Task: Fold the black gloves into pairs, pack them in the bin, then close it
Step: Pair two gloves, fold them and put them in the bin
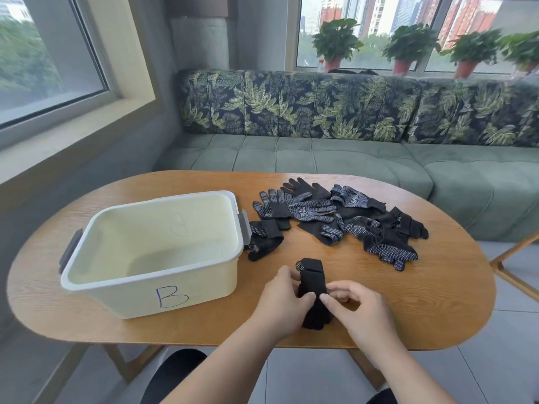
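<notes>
A pair of black gloves (311, 279) lies stacked near the table's front edge. My left hand (281, 304) grips its left side, and my right hand (357, 309) pinches its right side near the middle. The cuff end points away from me and is folded over. A loose pile of black dotted gloves (350, 217) is spread across the far right part of the table. One more glove (264, 239) lies beside the bin's right handle. The cream bin (96, 275), marked "B" on its front, stands open and empty at the left. No lid is in view.
The oval wooden table (437, 301) carries everything. A green sofa (320, 158) with a leaf-print back runs behind it. Potted plants (335, 42) stand on the window sill. A wooden chair leg (510, 272) shows at the right edge.
</notes>
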